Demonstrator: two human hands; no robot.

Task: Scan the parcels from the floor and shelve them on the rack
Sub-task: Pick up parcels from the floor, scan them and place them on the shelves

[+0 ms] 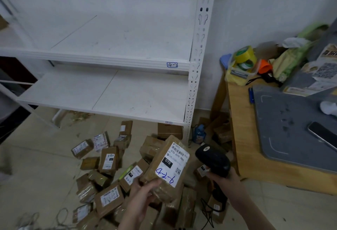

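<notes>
My left hand (144,193) grips a brown cardboard parcel (164,182) by its lower end, label up; the white label reads "070" and has "4-2-6" handwritten in blue. My right hand (225,179) holds a black handheld scanner (212,159), its head tilted toward the parcel's label from the right. Several more brown parcels (107,160) lie heaped on the tiled floor below. The white metal rack (102,57) stands ahead with two bare shelves; the upper shelf edge carries a tag marked "4-2" (172,64).
A wooden table (242,138) stands at the right with a grey mat (284,123), a phone (322,134), a blue pen, tape rolls in a plastic box (240,65) and assorted bags. The scanner cable trails over the floor parcels. A blue bottle (199,133) sits by the rack post.
</notes>
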